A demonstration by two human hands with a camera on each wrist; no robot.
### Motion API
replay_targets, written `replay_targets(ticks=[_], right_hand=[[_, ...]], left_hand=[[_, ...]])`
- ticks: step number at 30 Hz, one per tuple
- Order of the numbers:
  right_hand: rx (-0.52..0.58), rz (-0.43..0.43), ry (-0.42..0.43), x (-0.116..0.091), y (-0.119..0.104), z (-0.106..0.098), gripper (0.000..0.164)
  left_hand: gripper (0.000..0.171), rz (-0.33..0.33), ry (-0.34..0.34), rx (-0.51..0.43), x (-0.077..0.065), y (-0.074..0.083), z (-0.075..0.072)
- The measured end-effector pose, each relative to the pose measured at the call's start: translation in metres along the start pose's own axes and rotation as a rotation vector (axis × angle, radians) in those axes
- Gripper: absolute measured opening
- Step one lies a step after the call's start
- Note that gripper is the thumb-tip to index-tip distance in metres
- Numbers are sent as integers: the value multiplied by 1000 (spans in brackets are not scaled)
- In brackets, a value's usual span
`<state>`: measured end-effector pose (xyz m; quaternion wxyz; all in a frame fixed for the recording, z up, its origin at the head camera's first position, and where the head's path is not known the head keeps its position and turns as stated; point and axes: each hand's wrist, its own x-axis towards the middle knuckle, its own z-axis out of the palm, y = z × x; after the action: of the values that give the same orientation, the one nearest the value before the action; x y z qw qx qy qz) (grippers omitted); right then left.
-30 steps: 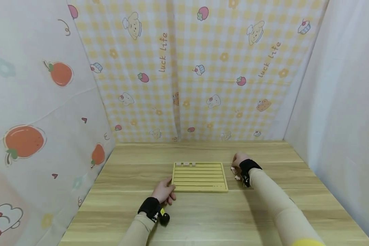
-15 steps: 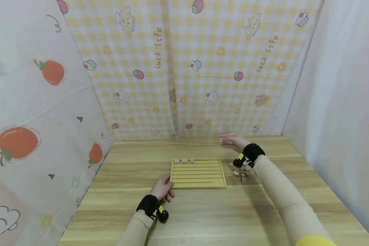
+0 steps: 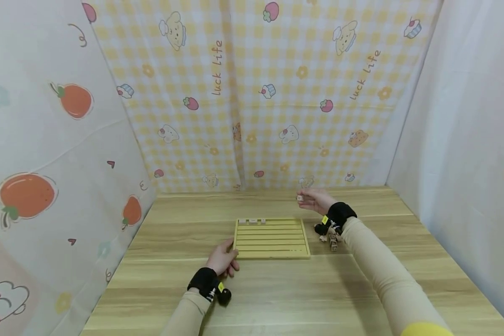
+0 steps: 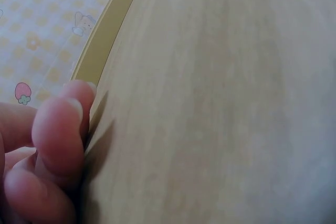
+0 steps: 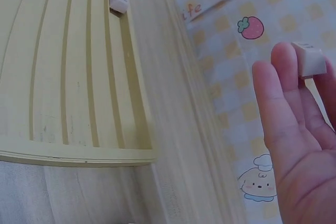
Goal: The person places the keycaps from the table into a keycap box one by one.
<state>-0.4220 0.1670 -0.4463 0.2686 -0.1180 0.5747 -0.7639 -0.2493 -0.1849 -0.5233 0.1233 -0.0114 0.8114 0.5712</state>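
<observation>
A yellow tray (image 3: 272, 242) with long parallel slots lies on the table, and a few pale keycaps (image 3: 253, 221) sit at the left of its farthest slot. My left hand (image 3: 223, 259) grips the tray's near-left corner; in the left wrist view its curled fingers (image 4: 58, 135) lie against the tray's edge (image 4: 107, 35). Beyond the far-right corner, my right hand (image 3: 317, 200) is raised and pinches one keycap (image 3: 300, 198) between thumb and fingertips. The right wrist view shows this keycap (image 5: 312, 60) from the side, with the other fingers extended.
Several loose keycaps (image 3: 333, 242) are heaped right of the tray, partly hidden by the right wrist's camera (image 3: 322, 227). A checked curtain (image 3: 273, 140) stands behind the wooden table (image 3: 277, 298), with white curtains at both sides.
My right hand has risen from the loose keycaps with one keycap, moved left and away from me, then dropped slightly. My left hand stays at the tray's corner.
</observation>
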Motion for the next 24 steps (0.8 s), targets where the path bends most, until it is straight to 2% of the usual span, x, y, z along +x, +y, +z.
replay_targets(ticks=[3,13,24], right_hand=[[-20,3,0,2,4,-2,52],[19,15,8,12,16,-4,53],[-68,41,31,14,22,10,51]], left_hand=[[61,-10,-3,-3,1,0,0],[61,-23,-8,-10,0,3,0],[60,-32,-4,-10,-1,5,0]])
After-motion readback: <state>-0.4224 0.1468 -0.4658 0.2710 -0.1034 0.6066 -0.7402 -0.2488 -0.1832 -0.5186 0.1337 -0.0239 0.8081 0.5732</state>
